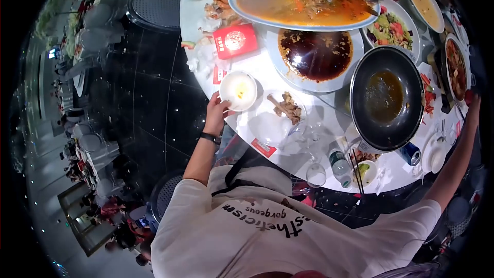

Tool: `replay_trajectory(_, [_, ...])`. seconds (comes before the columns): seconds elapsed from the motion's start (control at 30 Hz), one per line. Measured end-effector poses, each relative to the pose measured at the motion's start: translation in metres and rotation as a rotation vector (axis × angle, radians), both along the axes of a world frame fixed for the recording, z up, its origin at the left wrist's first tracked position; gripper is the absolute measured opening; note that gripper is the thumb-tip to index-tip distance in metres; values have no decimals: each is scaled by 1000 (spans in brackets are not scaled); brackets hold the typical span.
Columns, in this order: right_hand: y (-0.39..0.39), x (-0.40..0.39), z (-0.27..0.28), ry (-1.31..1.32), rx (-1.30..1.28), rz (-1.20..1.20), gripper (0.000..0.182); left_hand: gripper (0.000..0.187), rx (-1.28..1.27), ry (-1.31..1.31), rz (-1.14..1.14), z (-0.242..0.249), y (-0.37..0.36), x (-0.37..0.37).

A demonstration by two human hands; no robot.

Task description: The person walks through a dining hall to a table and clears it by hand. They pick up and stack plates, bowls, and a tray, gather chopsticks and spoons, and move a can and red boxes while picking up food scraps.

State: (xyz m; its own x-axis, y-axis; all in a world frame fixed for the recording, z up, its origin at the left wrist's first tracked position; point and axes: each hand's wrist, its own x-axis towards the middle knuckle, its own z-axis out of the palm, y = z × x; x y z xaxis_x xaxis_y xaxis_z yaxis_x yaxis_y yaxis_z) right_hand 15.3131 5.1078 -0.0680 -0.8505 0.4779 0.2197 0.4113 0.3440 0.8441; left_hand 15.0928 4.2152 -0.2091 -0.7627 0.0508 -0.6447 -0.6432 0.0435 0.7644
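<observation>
Left hand [217, 111] grasps white bowl [239, 90] at left edge of table [293, 155]; keep it level; right hand's [471, 98] grip cannot be determined.

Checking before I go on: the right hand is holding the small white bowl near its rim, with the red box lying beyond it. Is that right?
No, the hand is wrong: the head view shows the left hand holding the small white bowl near its rim. The red box does lie beyond it.
</observation>
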Motion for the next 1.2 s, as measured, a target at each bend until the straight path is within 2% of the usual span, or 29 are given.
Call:
replay_trajectory(0.13, [-8, 2, -2, 16, 27, -4, 38, 45, -29, -22, 27, -16, 3, -23])
replay_trajectory(0.3, [-19, 7, 9, 46, 61, -19, 35, 53, 50, -22, -36, -50, -1, -28])
replay_trajectory(0.33, [-21, 5, 9, 53, 71, -19, 35, 55, -23, 28, -39, -44, 1, -21])
replay_trajectory(0.47, [-52, -7, 12, 147, 145, -56, 33, 48, -133, 161, -11, -59, -28, 15])
replay_trajectory(0.5, [-74, -14, 20, 160, 81, -104, 27, 47, -124, 155, -9, -66, -35, 25])
replay_trajectory(0.53, [-84, -18, 21, 150, 50, -159, 23, 37, -208, 60, -124, -74, -50, 34])
replay_trajectory(0.57, [-96, -22, 23, 141, 19, -215, 20, 31, -94, -69, -136, -71, -54, 46])
replay_trajectory(0.6, [-95, -22, 21, 161, 15, -216, 21, 29, -109, -61, -254, -47, -44, 51])
replay_trajectory(0.67, [-94, -24, 22, 184, 7, -209, 21, 27, 40, -71, -201, -49, -43, 65])
replay_trajectory(0.8, [-94, -31, 26, 179, 58, -92, 16, 29, -33, -119, -220, -69, -51, 71])
replay_trajectory(0.93, [-81, -36, 26, 80, 64, -72, 10, 30, -158, -68, -180, -46, -31, 86])
replay_trajectory(0.97, [-74, -33, 27, 65, 83, -20, 8, 31, -175, -48, -169, -55, -35, 92])
replay_trajectory(1.13, [-19, -21, 35, 129, -176, -62, 24, 32, -193, -7, -24, -58, -21, 129])
replay_trajectory(1.2, [2, -18, 36, 123, -306, -127, 31, 33, -295, 75, 32, -75, -17, 136])
